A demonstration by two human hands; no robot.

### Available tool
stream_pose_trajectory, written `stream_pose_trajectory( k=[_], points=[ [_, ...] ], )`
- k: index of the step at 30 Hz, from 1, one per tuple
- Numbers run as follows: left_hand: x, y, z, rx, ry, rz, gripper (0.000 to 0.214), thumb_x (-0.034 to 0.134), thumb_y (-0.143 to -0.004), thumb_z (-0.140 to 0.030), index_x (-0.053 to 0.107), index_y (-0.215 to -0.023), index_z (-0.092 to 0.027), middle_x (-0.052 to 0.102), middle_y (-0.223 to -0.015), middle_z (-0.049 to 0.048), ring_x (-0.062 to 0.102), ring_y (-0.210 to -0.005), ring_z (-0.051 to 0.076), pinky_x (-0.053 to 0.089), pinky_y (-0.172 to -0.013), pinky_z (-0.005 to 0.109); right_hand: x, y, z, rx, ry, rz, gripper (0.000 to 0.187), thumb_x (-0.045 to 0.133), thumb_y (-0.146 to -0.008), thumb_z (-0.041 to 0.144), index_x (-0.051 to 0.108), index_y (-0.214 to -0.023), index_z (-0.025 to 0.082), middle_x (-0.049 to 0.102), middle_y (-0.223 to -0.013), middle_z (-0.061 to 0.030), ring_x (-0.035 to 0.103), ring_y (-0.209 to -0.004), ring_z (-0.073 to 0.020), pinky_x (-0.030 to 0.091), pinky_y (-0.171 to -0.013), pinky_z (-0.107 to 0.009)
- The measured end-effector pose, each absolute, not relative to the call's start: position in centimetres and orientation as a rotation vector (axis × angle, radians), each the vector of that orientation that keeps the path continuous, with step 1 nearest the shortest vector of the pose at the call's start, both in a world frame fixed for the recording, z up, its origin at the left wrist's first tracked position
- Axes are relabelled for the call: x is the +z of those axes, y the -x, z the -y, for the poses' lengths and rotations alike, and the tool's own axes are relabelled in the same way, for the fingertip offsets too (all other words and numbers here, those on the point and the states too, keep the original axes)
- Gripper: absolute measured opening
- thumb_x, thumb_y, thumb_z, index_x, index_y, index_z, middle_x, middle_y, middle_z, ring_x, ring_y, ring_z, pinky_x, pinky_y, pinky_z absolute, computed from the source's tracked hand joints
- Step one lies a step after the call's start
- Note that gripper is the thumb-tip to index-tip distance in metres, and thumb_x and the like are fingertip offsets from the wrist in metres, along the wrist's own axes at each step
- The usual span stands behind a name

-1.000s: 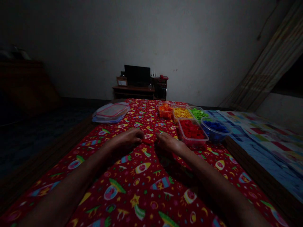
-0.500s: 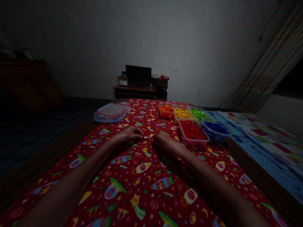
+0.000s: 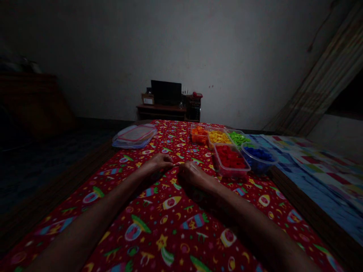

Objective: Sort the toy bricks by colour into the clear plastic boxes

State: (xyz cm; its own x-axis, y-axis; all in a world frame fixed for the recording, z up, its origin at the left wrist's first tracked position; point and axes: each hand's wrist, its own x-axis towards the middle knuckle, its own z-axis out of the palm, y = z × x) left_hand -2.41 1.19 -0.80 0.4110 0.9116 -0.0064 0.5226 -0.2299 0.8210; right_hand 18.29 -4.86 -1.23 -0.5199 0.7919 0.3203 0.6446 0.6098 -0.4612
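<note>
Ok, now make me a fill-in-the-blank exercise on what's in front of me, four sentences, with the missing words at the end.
1. The left hand and the right hand are close together over a patterned tablecloth whose background colour is ____.
2. The yellow pieces sit between the orange pieces and the ____ pieces.
3. The round tub holds pieces coloured ____.
4. The stacked lids lie towards the far end of the table, on the person's ____ side.

Missing words: red; green; blue; left.
</note>
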Motion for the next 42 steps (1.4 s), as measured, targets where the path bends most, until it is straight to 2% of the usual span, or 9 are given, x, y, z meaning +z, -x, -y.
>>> stream_pose_trajectory(
  k=[2,6,11,17,21,26,31,37,42],
  points=[
    [-0.4,1.9,-0.6,0.681,-1.839,-1.230,0.026,0.064,-0.058,-0.042,0.064,-0.064,-0.016,0.059,-0.055,-0.0013,0.052,-0.052,0.013,0.039,-0.050,0.022,-0.7,-18.5,3.9,0.658,1.279,2.088,0.011,0.054,-0.078,0.012,0.059,-0.068,0.015,0.054,-0.061,0.0013,0.048,-0.059,-0.0102,0.036,-0.057,-0.022],
    [0.0,0.3,0.9,0.786,-1.773,-1.177,0.029,0.064,-0.062,-0.044,0.065,-0.068,-0.015,0.057,-0.055,-0.0019,0.049,-0.050,0.011,0.036,-0.047,0.022,-0.1,-19.1,2.5,1.250,1.223,1.439,0.009,0.063,-0.072,0.022,0.061,-0.078,0.016,0.058,-0.063,0.0025,0.052,-0.053,-0.0100,0.040,-0.052,-0.022],
    [-0.5,-1.8,1.5,0.860,-1.766,-1.156,0.024,0.066,-0.059,-0.039,0.064,-0.067,-0.015,0.062,-0.058,-0.0001,0.056,-0.055,0.014,0.043,-0.053,0.024,-0.8,-19.2,2.5,1.527,1.007,1.267,0.023,0.074,-0.060,0.032,0.062,-0.070,0.016,0.061,-0.061,0.0022,0.055,-0.052,-0.0103,0.042,-0.052,-0.023],
    [0.4,-0.9,1.1,1.017,-1.581,-1.214,0.037,0.071,-0.057,-0.044,0.065,-0.079,-0.015,0.065,-0.068,0.0009,0.059,-0.058,0.017,0.048,-0.052,0.027,-0.6,-19.4,2.0,1.513,0.970,1.142,0.028,0.080,-0.055,0.032,0.062,-0.070,0.016,0.059,-0.060,0.0043,0.054,-0.052,-0.0085,0.042,-0.051,-0.022],
    [1.4,-0.3,1.4,1.285,-1.496,-1.233,0.045,0.076,-0.056,-0.045,0.064,-0.089,-0.016,0.068,-0.086,0.0035,0.063,-0.076,0.019,0.051,-0.057,0.025,-0.5,-19.4,1.9,1.556,0.972,1.062,0.027,0.080,-0.056,0.028,0.062,-0.073,0.016,0.060,-0.062,0.0038,0.055,-0.054,-0.0088,0.043,-0.052,-0.021],
    [1.2,-2.2,2.4,1.206,-1.454,-1.173,0.044,0.075,-0.058,-0.045,0.063,-0.089,-0.016,0.066,-0.077,0.0009,0.062,-0.064,0.017,0.050,-0.051,0.026,-0.8,-18.3,2.8,1.520,0.987,1.257,0.019,0.072,-0.063,0.026,0.064,-0.078,0.017,0.063,-0.065,0.0030,0.056,-0.055,-0.0102,0.042,-0.053,-0.022],
    [0.3,-3.1,2.8,1.143,-1.497,-1.201,0.041,0.074,-0.055,-0.046,0.063,-0.080,-0.015,0.060,-0.061,-0.0018,0.058,-0.056,0.015,0.045,-0.051,0.024,-1.7,-17.5,2.8,1.150,1.079,1.532,0.007,0.063,-0.069,0.021,0.065,-0.075,0.017,0.063,-0.065,0.0028,0.055,-0.059,-0.0115,0.041,-0.057,-0.022],
    [-0.3,-2.8,2.6,1.136,-1.505,-1.199,0.047,0.073,-0.055,-0.050,0.062,-0.085,-0.015,0.060,-0.061,-0.0012,0.059,-0.058,0.016,0.046,-0.055,0.026,-2.8,-17.5,2.8,0.887,1.098,1.711,0.013,0.059,-0.075,0.025,0.068,-0.079,0.016,0.064,-0.067,0.0017,0.056,-0.061,-0.0120,0.038,-0.054,-0.020],
    [-0.9,-3.0,2.2,1.152,-1.489,-1.188,0.052,0.067,-0.060,-0.062,0.061,-0.084,-0.016,0.063,-0.067,0.0007,0.061,-0.062,0.017,0.049,-0.059,0.029,0.3,-19.0,2.7,0.643,1.190,1.823,0.015,0.058,-0.077,0.020,0.071,-0.083,0.017,0.065,-0.067,0.0010,0.057,-0.062,-0.0111,0.039,-0.058,-0.020]
  ],
)
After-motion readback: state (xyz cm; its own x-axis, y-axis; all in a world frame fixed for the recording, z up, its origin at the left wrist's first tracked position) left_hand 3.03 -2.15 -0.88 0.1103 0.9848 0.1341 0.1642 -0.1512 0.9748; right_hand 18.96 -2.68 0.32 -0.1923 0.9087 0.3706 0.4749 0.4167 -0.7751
